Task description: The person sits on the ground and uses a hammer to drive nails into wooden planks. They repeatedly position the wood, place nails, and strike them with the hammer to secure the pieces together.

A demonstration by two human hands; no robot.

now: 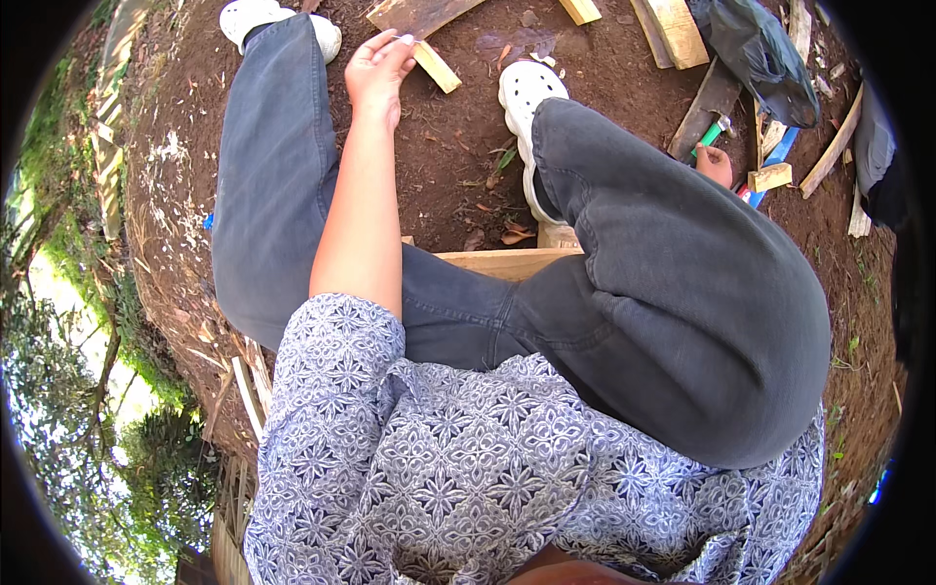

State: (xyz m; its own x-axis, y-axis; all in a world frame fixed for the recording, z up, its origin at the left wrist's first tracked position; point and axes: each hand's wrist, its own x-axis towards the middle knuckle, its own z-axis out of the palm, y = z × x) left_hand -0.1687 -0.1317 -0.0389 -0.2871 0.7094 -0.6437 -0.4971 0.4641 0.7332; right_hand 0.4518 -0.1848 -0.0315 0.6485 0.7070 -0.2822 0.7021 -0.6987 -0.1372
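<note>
Nearest: blue-grey and white floral-patterned shirt (468, 439), then dark grey trousers (702, 322), legs apart. Pale wooden plank (507, 263) shows between the thighs. Past it, white perforated clog (532, 93) on the right foot, on brown bare soil (439, 185).

Right hand (715, 166) is curled, partly hidden behind the right trouser leg, right at the green-handled metal-headed hammer (712, 136); cannot tell if it grips the handle. Just right of that hand, short pale wood offcut (770, 177) and flat blue strip (781, 146).

Left hand (379, 73) reaches forward, thumb and fingers bent toward each other; cannot tell whether they pinch anything. Small yellowish rectangular wood block (438, 68) lies just right of its fingertips. Farther: brown flat board (424, 14), thick pale timber block (673, 34), crumpled black plastic bag (759, 58).
</note>
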